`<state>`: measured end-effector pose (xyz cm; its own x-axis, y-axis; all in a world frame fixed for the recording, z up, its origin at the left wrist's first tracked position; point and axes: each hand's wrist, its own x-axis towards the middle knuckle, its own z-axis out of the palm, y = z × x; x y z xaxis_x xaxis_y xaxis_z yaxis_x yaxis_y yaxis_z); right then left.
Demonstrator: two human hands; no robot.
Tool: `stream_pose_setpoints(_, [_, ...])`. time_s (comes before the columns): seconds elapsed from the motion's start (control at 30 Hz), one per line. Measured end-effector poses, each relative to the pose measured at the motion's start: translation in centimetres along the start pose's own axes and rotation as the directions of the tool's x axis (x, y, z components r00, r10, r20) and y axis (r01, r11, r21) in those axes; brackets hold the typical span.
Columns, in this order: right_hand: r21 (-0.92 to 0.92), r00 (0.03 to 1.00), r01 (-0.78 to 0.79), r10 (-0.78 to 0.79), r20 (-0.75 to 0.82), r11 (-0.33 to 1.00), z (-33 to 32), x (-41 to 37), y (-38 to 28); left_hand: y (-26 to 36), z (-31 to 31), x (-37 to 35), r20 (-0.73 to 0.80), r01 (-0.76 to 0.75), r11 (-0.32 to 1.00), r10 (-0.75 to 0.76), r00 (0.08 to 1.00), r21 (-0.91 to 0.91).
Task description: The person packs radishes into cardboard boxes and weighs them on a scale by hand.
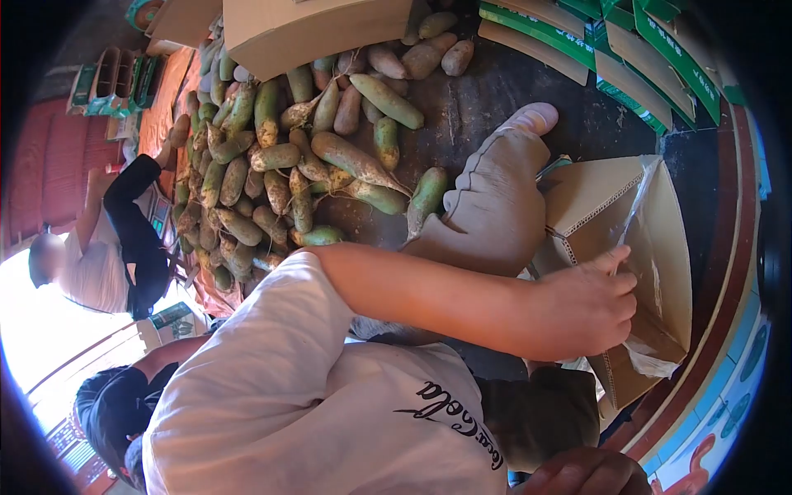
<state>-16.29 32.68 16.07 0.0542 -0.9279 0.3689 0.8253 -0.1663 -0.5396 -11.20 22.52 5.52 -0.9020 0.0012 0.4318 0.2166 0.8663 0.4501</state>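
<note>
My left hand [587, 309] reaches across my body to an open cardboard box [602, 202] lying on the dark floor at the right. Its thumb and fingers pinch the edge of the clear plastic liner [653, 256] at the box's mouth. Only the knuckles of my right hand [582, 477] show at the bottom edge, and whether it holds anything is hidden. My leg in beige trousers [495, 206] lies between the box and a big pile of green-and-white radishes [280, 173].
A closed cardboard box [313, 33] stands behind the radish pile. Flat green-printed cartons [635, 49] are stacked at the top right. At the left a person with black sleeves [124, 239] crouches, and another person in a dark cap [107, 412] is close by.
</note>
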Motion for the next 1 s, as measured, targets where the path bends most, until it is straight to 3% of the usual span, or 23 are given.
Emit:
stream_pose_setpoints(0.1, [-0.02,0.992,-0.007,0.01,0.124,1.0,-1.2,-0.4,-0.3,-1.6,-1.6,-3.3,-0.332,0.085,0.995,-0.101,0.938,-0.06])
stream_pose_setpoints(0.13, [-0.1,0.995,-0.023,0.033,0.097,0.995,-1.4,-0.6,-0.5,-2.3,-2.1,-4.7,-0.413,0.144,0.987,-0.158,0.897,-0.065])
stream_pose_setpoints(0.2, [-0.255,0.996,-0.061,0.074,0.04,0.965,-1.4,-1.6,-1.0,-4.6,-3.9,-7.8,-0.445,0.281,0.958,-0.273,0.853,-0.049])
stream_pose_setpoints(0.27, [-0.343,0.995,-0.089,0.1,0.016,0.935,-2.2,-2.4,-0.7,-6.3,-4.2,-11.5,-0.484,0.5,0.86,-0.483,0.73,-0.104])
stream_pose_setpoints(0.33, [-0.354,0.978,-0.191,0.208,0.01,0.915,-4.4,-3.4,-1.5,-8.5,-2.4,-15.4,-0.532,0.7,0.687,-0.673,0.513,-0.195])
stream_pose_setpoints(0.37, [-0.365,0.965,-0.241,0.261,0.004,0.899,-5.0,-3.9,-1.6,-9.8,-0.9,-17.9,-0.448,0.775,0.565,-0.792,0.415,-0.282])
stream_pose_setpoints(0.4, [-0.42,0.964,-0.264,0.232,-0.127,0.868,-4.9,-4.5,-1.4,-10.7,0.8,-20.6,-0.348,0.833,0.425,-0.887,0.305,-0.355])
stream_pose_setpoints(0.47, [-0.51,0.917,-0.327,0.137,-0.374,0.796,-4.4,-5.8,-0.9,-11.6,4.3,-25.7,-0.201,0.912,0.287,-0.951,0.235,-0.293])
stream_pose_setpoints(0.5, [-0.461,0.853,-0.369,0.097,-0.513,0.807,-4.4,-6.2,-0.6,-11.6,5.6,-27.8,-0.143,0.944,0.233,-0.969,0.203,-0.236])
stream_pose_setpoints(0.6, [-0.533,0.84,-0.389,0.053,-0.539,0.751,-5.6,-6.9,0.6,-10.8,8.0,-32.4,0.029,0.996,0.077,-0.996,0.079,-0.048])
stream_pose_setpoints(0.67, [-0.49,0.815,-0.44,0.105,-0.57,0.753,-5.9,-7.4,0.6,-10.1,8.9,-34.7,0.139,0.997,-0.016,-0.99,-0.026,0.076])
stream_pose_setpoints(0.77, [-0.446,0.793,-0.478,0.152,-0.591,0.757,-6.3,-8.2,0.6,-9.7,11.2,-38.9,0.355,0.977,-0.078,-0.924,-0.145,0.197])
stream_pose_setpoints(0.87, [-0.407,0.77,-0.507,0.186,-0.611,0.76,-6.9,-8.6,0.9,-9.0,14.1,-42.0,0.401,0.961,-0.032,-0.904,-0.146,0.275])
stream_pose_setpoints(1.0, [-0.373,0.733,-0.553,0.223,-0.642,0.745,-8.2,-10.4,1.3,-8.6,13.7,-39.2,0.469,0.974,-0.049,-0.87,-0.151,0.221])
